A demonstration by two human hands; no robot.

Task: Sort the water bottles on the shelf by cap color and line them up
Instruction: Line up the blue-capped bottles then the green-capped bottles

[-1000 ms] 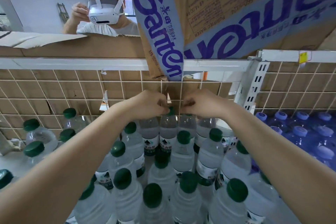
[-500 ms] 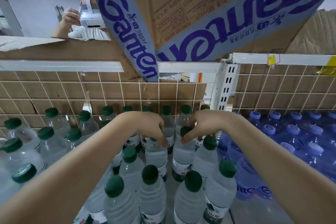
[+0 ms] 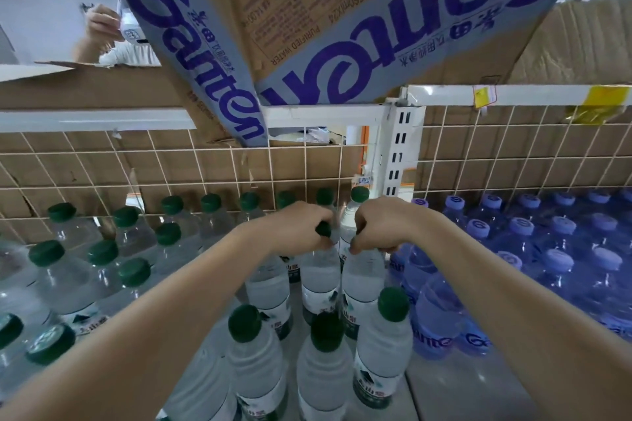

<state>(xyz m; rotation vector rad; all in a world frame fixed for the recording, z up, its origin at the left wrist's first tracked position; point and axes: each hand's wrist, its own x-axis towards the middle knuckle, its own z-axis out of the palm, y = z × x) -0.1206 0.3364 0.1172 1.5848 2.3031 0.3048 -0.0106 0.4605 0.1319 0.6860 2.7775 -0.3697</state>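
Several clear bottles with green caps (image 3: pixel 244 323) stand in rows on the left and middle of the shelf. Blue bottles with lilac caps (image 3: pixel 521 225) fill the right side. My left hand (image 3: pixel 301 227) is closed around the top of a green-capped bottle (image 3: pixel 319 278) in the middle. My right hand (image 3: pixel 378 225) grips the neck of the neighbouring green-capped bottle (image 3: pixel 362 278), whose cap is hidden under my fingers. Both bottles stand upright, side by side, right at the border with the blue bottles.
A wire grid back panel (image 3: pixel 205 167) backed with cardboard closes the shelf behind. A Ganten cardboard box (image 3: pixel 325 31) hangs over from the shelf above. A white slotted upright (image 3: pixel 398 150) separates the two bays. A person's hand (image 3: pixel 101 22) shows at upper left.
My view has shifted right and down. Both hands have come back from the rear row and closed on two green-capped bottles nearer me, next to the blue ones.
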